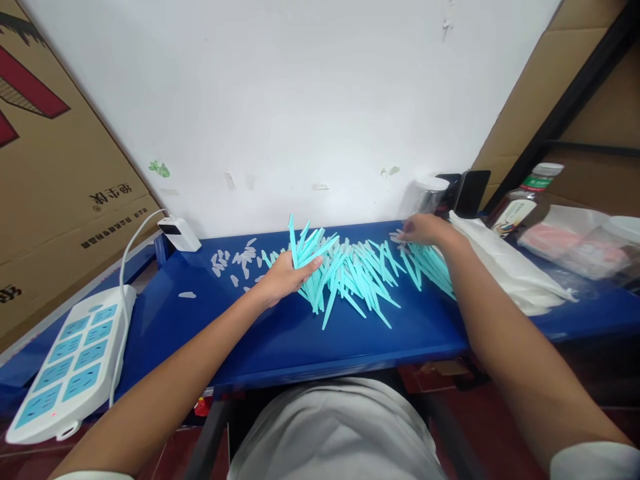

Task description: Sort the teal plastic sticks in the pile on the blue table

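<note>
Left hand (pixel 283 275) clamps sticks (pixel 306 249) — perhaps to keep them handy; right hand (pixel 426 229) is by tabs (pixel 397 236) — its grip I can't tell.

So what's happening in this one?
A person is handling thin turquoise sticks at a blue table. The left hand holds a bunch of turquoise sticks at the left side of a loose pile of them. The right hand is at a few small translucent pieces beyond the pile's right end; whether it grips any is hard to tell. More such pieces lie scattered on the left, and a white pouch lies on the right.
</note>
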{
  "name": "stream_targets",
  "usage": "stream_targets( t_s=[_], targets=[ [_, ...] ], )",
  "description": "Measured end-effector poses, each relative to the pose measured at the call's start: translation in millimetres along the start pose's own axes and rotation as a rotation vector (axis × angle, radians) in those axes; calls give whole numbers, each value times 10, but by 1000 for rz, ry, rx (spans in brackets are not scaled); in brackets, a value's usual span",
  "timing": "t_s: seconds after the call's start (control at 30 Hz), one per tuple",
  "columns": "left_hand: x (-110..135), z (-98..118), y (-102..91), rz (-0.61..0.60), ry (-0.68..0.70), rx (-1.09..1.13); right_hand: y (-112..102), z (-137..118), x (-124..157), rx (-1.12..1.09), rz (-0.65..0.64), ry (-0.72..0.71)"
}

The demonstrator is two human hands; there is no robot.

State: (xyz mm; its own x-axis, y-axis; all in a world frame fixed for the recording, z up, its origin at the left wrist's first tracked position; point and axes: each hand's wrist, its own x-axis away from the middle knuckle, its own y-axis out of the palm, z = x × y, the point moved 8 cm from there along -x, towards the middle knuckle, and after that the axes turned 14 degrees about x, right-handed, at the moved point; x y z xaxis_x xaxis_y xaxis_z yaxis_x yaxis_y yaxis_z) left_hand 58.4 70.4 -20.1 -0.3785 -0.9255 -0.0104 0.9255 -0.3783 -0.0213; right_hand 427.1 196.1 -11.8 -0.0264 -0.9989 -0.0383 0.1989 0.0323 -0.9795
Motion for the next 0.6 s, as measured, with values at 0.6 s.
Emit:
stream_targets(
  t_s=[0.6],
  targets=[
    [-15, -22, -23, 13, -15, 46, 183, -227, -61, -141, -116, -132]
  ],
)
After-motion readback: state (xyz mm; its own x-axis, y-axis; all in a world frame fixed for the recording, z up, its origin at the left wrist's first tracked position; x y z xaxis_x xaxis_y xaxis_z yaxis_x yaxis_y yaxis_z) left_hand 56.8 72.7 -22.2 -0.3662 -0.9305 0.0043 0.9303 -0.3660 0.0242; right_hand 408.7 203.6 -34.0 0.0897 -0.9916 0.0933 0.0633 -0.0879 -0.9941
